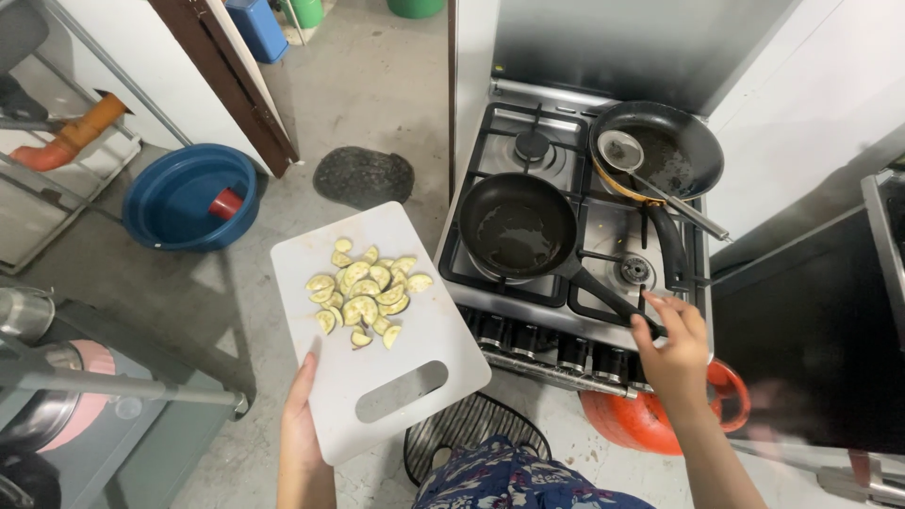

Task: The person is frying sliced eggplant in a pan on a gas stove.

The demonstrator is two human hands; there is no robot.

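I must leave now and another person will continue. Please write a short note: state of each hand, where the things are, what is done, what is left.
Left hand: holds the white cutting board by its edge, beside the stove.
Right hand: grip on the handle of the front black pan.
Eggplant slices: in a pile on the board.
Done: eggplant is cut; the front pan sits on a burner with a little oil.
Left: slices are not yet in the pan.
Rear pan: holds a ladle.

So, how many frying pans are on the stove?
2. One black pan sits on the front left burner, its handle at the right hand. The other pan is at the back right, with a strainer in it.
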